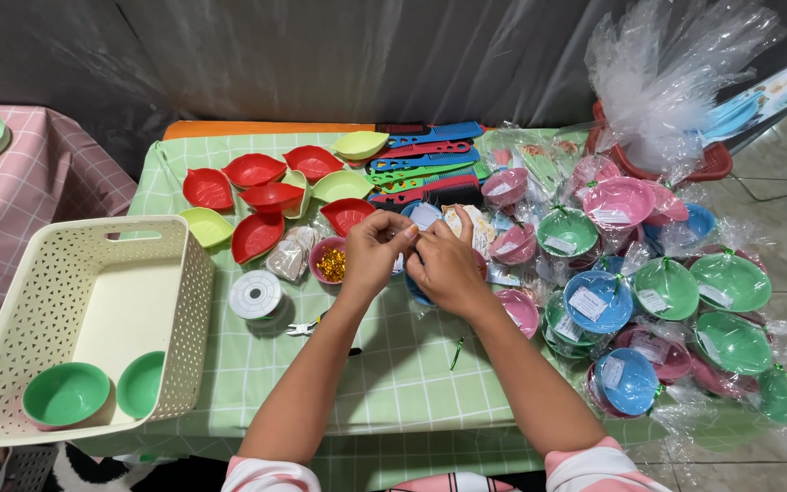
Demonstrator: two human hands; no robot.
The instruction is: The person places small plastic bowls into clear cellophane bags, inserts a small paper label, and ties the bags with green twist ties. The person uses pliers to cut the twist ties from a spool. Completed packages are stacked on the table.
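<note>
The surface (384,374) wears a pale green checked cloth and is crowded. At about eight o'clock from the hands sits a cream perforated basket (11,319) with two green bowls (66,394) in its near end. At three to four o'clock lies a heap of wrapped bowls (667,292) in green, blue and pink, each in clear film with a small white tag. At eleven o'clock are red and lime leaf-shaped dishes (257,170), and at twelve o'clock a fan of coloured combs (425,159). Just left of the hands stand a white spool (255,295) and a small pink cup of gold bits (330,262).

In the middle, the left hand (373,251) and right hand (448,269) meet, fingertips pinched together on a blue bowl (423,217) (mostly hidden behind the knuckles). Only its rim shows, with a white tag and crinkled clear film around it. It is held just above the surface at centre, both hands closed on its wrapping.
</note>
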